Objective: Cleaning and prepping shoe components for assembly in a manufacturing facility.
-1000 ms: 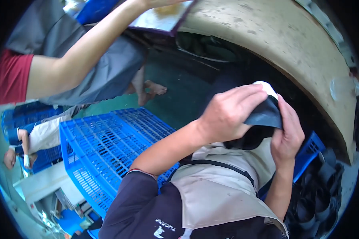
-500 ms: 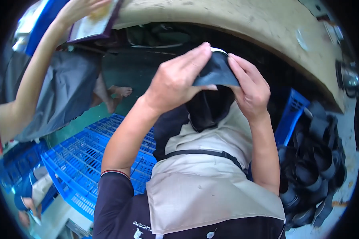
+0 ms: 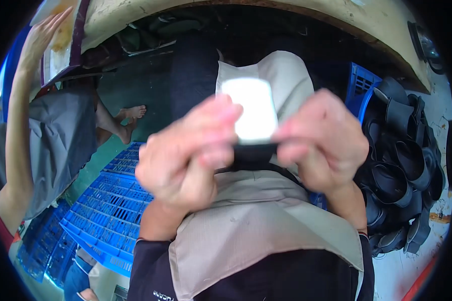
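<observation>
A black shoe upper (image 3: 253,113) is held up in front of my lap, its bright white face turned toward me. My left hand (image 3: 186,150) pinches its left edge between thumb and fingers. On the opposite edge, my right hand (image 3: 329,140) grips with thumb and fingertips. Both hands are smeared by motion. Below the white face a dark band of the piece shows; the rest of it is hidden behind my fingers.
A heap of black shoe uppers (image 3: 397,170) lies at the right, beside a blue crate (image 3: 361,83). A worktable (image 3: 311,15) spans the far side. Slatted blue crates (image 3: 110,205) stand at the left. A co-worker's arm (image 3: 17,120) reaches to a tray at the far left.
My hands have come lower and nearer to me with the shoe upper. It has turned so its white face shows instead of its dark side. The co-worker's hand has shifted left.
</observation>
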`<state>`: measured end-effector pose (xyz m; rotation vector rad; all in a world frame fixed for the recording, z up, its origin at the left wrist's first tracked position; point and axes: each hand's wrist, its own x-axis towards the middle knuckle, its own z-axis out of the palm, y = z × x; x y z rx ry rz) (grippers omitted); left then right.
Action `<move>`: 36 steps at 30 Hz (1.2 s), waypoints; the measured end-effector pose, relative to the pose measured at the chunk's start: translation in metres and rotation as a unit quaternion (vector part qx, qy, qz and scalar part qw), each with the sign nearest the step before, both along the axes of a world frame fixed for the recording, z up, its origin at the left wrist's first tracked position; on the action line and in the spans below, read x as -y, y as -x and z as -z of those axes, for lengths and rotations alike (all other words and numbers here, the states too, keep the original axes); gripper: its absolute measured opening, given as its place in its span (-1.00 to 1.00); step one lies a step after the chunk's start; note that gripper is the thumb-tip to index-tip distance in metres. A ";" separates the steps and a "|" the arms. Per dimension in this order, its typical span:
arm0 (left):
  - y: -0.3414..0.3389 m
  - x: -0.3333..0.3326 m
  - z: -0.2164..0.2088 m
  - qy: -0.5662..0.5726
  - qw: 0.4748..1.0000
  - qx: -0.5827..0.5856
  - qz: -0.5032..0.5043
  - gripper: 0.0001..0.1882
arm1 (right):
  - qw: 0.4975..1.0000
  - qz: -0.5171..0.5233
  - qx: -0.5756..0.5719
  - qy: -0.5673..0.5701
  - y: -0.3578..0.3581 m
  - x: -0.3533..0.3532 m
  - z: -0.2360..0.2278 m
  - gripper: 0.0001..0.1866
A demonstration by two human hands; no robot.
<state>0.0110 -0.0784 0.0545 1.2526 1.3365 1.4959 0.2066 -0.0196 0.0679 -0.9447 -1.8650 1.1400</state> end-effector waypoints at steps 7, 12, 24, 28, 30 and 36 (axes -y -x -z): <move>0.013 -0.009 -0.027 -0.026 0.985 -0.016 0.171 -0.82 | 0.933 -0.123 -0.175 0.288 -0.022 -0.013 -0.016 -0.83; 0.012 -0.049 0.005 -0.009 0.976 0.104 0.194 -0.67 | 0.969 -0.014 -0.124 0.213 -0.015 -0.018 -0.019 -0.82; -0.021 -0.041 -0.026 0.121 0.980 0.123 0.095 -0.83 | 0.971 0.129 -0.110 0.167 -0.012 -0.001 -0.024 -0.68; -0.023 -0.040 -0.033 0.153 0.963 0.208 0.083 -0.85 | 0.950 0.101 -0.137 0.263 -0.014 -0.005 -0.033 -0.74; -0.023 -0.042 -0.036 0.157 0.966 0.194 0.065 -0.85 | 0.946 0.100 -0.152 0.268 -0.011 -0.010 -0.034 -0.77; -0.017 -0.053 -0.040 0.217 0.962 0.164 0.014 -0.82 | 0.921 0.113 -0.181 0.327 0.001 -0.032 -0.031 -0.85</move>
